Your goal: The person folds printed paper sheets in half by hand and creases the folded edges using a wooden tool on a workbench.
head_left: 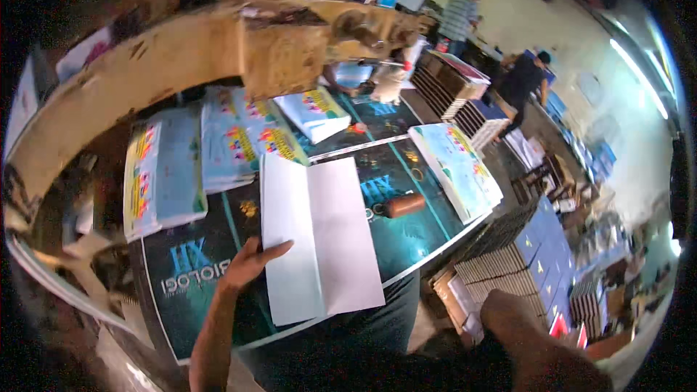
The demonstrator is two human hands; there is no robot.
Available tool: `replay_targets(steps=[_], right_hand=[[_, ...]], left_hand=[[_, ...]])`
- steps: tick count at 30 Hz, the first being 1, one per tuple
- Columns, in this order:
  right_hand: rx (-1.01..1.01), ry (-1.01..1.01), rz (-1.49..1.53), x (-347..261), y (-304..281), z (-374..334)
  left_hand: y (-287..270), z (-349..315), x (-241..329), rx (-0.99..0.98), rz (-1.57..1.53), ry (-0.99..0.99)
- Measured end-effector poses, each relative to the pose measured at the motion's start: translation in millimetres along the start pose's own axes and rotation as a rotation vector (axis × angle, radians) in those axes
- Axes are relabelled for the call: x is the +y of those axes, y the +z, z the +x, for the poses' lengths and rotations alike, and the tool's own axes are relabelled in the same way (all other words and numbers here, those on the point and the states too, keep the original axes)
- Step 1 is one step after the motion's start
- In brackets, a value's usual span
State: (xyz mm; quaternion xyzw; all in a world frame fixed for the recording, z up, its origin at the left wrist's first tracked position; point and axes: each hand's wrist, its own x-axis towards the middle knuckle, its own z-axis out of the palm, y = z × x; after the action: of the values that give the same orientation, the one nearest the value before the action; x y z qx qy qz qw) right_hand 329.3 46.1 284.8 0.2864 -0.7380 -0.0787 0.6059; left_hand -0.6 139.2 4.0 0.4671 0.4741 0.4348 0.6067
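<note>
A white folded paper sheet (345, 239) lies opened at its crease near the front edge of the dark table, its left panel raised a little. My left hand (250, 265) grips the left edge of this sheet, thumb laid on top and the other fingers mostly hidden. Beyond the table's front edge, to the right, my right hand (501, 312) is closed in a fist near stacked books; whatever it may hold is hidden. A brown cylindrical object (405, 205) with a narrow left end rests just right of the sheet.
Piles of printed blue-and-yellow sheets (167, 174) line the left and back, and another pile (457, 170) is at the right. A wooden box (284, 54) stands behind. Tall book stacks (541, 254) rise beside the table. Two people (526, 83) work farther back.
</note>
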Motion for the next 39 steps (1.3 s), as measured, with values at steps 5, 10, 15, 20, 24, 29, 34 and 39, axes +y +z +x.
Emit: replay_targets(steps=[5, 10, 15, 20, 24, 29, 34, 39], right_hand=[[-0.083, 0.292, -0.143, 8.5, 0.4, -30.0], [-0.126, 0.502, -0.286, 4.3, 5.6, -51.5], [-0.146, 0.690, -0.384, -6.4, 10.5, -74.7], [-0.194, 0.846, -0.506, -18.5, 12.7, -90.6], [-0.245, 0.940, -0.580, -22.2, 19.8, -106.2], [-0.378, 1.034, -0.715, -31.1, 17.6, -117.8], [-0.495, 1.096, -0.824, -35.5, 22.6, -124.0], [-0.614, 1.126, -0.922, -36.2, 26.8, -122.5]], left_hand=[[2.9, 3.2, 18.9, -0.013, 0.129, -0.022], [5.7, 8.6, 14.5, -0.065, 0.092, -0.020], [-1.3, 17.3, -19.2, -0.102, -0.139, 0.073], [-1.4, 17.1, -7.0, -0.109, 0.099, 0.037], [-13.8, 27.6, -42.3, -0.037, -0.119, 0.000], [-8.3, 12.3, 8.5, -0.186, 0.150, 0.000], [-8.9, 13.2, -8.4, -0.178, 0.091, 0.057], [-9.7, 12.8, -9.4, -0.296, 0.000, 0.199]])
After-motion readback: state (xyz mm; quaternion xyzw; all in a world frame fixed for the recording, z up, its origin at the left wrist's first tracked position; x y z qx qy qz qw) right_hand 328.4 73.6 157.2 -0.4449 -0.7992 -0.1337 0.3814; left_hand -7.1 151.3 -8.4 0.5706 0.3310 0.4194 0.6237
